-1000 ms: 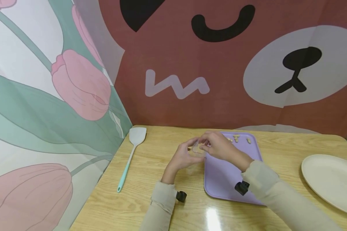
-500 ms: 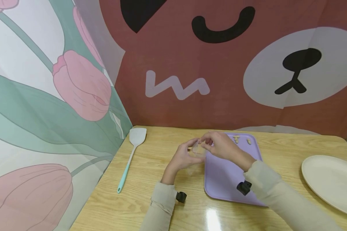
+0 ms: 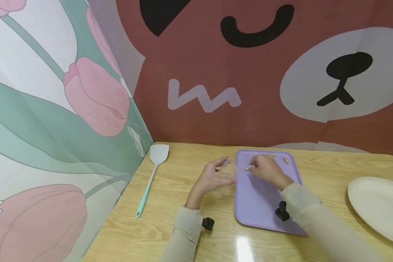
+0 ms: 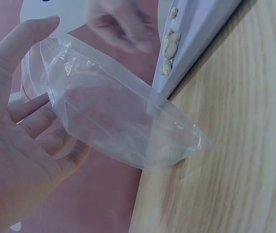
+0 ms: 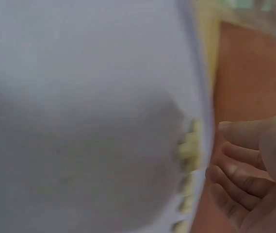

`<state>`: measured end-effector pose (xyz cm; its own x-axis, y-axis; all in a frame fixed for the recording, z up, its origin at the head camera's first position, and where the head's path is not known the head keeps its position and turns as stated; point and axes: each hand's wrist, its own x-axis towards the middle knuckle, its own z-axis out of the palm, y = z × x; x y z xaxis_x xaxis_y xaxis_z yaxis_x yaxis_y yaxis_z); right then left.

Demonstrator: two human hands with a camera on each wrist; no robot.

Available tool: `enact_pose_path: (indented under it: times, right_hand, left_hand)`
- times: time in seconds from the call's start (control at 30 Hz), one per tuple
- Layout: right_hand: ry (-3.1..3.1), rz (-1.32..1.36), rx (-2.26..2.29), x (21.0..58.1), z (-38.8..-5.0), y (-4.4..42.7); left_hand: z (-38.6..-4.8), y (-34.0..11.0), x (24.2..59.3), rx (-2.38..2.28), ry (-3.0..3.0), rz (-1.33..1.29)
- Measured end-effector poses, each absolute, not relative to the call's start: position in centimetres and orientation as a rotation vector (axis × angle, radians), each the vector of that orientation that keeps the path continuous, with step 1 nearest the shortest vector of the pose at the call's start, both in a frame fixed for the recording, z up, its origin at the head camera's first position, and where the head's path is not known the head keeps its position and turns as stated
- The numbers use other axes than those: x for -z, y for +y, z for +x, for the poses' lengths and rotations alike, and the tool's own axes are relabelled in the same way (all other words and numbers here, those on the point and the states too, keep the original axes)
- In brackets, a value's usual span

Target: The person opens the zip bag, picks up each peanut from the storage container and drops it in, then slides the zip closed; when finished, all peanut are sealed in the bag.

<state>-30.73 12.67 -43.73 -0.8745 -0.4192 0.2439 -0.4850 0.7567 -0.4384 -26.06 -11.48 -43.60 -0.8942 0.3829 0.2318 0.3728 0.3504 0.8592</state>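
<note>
In the left wrist view a clear zip bag (image 4: 108,102) hangs slanting from my left hand (image 4: 21,121), its mouth held apart between thumb and fingers. A pale lump (image 4: 167,154) shows in the bag's lower end. The head view has my left hand (image 3: 211,176) and the bag (image 3: 228,168) just left of the purple tray (image 3: 258,200). Over the tray's upper part is my right hand (image 3: 266,169), close to a peanut (image 3: 247,168). In the right wrist view the right hand (image 5: 254,179) has loosely bent fingers with nothing visible between them, beside several peanuts (image 5: 190,150).
A spatula (image 3: 157,154) with a white head and mint handle lies at the table's left. The cream plate (image 3: 376,207) stands at the right. More peanuts (image 3: 286,160) lie near the tray's far edge. A printed cloth (image 3: 196,127) hangs behind the table.
My right hand has left the bag's mouth and moved right, over the tray. The left hand still holds the bag in nearly the same place. The head view has shifted slightly.
</note>
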Motion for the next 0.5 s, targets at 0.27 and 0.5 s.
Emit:
enact_pose_path:
  times: [0.27,0.5]
  right_hand:
    - [-2.851,0.687,-0.732,46.0,-31.3,13.7]
    - [-2.864,0.715,-0.748,46.5,-31.4,13.6]
  left_hand:
    - [-26.0,-11.4,43.6,-1.615,2.595,0.708]
    - [-26.1,-11.5,43.8,-1.615,2.594,0.697]
